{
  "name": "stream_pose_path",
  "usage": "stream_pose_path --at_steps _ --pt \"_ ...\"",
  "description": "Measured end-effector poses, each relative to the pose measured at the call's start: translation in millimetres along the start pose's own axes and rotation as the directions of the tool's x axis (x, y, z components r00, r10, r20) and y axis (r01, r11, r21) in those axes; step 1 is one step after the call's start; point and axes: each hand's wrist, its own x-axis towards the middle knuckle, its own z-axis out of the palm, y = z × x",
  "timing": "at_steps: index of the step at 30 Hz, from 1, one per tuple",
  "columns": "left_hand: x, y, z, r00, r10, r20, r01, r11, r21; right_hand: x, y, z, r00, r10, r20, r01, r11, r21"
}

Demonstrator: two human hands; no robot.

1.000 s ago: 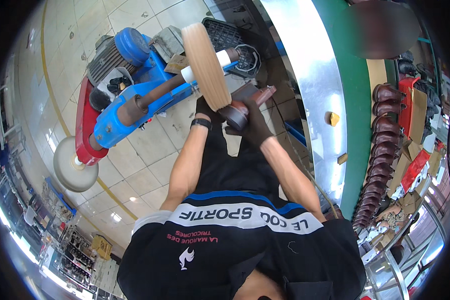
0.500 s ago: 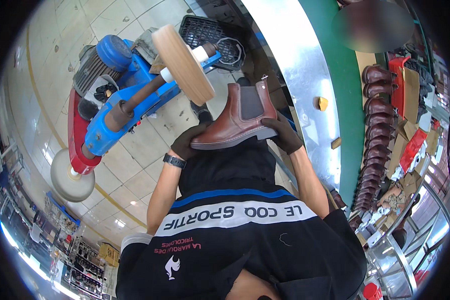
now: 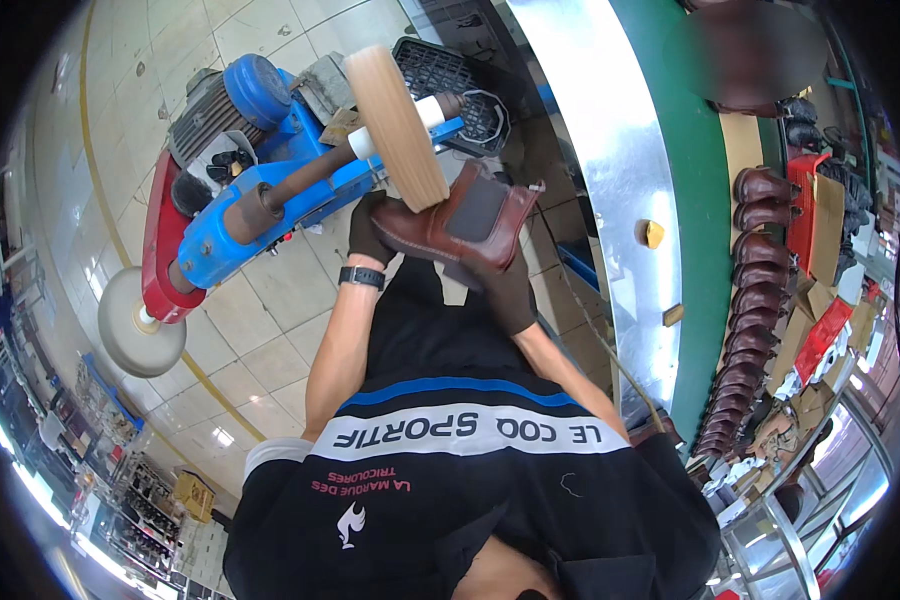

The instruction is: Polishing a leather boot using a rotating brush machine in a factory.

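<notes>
Between my two gloved hands is a brown leather Chelsea boot [image 3: 448,226] with a dark elastic side panel, tilted so its toe points left. My left hand [image 3: 368,228], in a dark glove, is closed round the toe end. At the heel end, my right hand [image 3: 508,292] grips the boot near the sole; some of its fingers are hidden underneath. The boot's upper meets the lower edge of a tan buffing wheel [image 3: 395,125], which is mounted on the shaft of a blue polishing machine [image 3: 215,235].
A pale second wheel [image 3: 140,322] sits on the machine's near end, beside its red guard [image 3: 160,235]. Behind the buffing wheel stands a black plastic crate [image 3: 435,70]. A metal-edged green bench [image 3: 705,260] at right carries a yellowish lump [image 3: 652,234] and a row of brown boots [image 3: 755,300].
Both hands have brought the boot up and left, against the buffing wheel. The boot has tilted, its heel end lower, and my right hand has moved left.
</notes>
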Motion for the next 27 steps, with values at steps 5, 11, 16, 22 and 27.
stream_pose_path --at_steps 5,11,16,22,27 --pt "-5 23 2 0.940 -0.313 0.137 0.259 0.390 -0.883 -16 6 -1 0.990 -0.140 -0.031 0.136 0.984 -0.119" --pt "-3 -11 16 0.937 -0.343 -0.061 0.090 0.409 -0.908 -10 11 -9 0.982 -0.163 0.092 0.185 0.930 -0.318" --pt "-22 33 -7 0.960 -0.277 0.049 0.171 0.436 -0.884 -4 9 -9 0.976 0.206 0.065 -0.215 0.890 0.402" --pt "-25 110 -24 0.889 -0.135 -0.438 -0.042 0.928 -0.371 -5 -19 3 0.802 0.444 0.399 -0.590 0.481 0.649" --pt "-11 168 -19 0.887 0.218 -0.408 -0.223 0.974 0.035 -6 -34 1 0.770 0.395 0.501 -0.618 0.264 0.741"
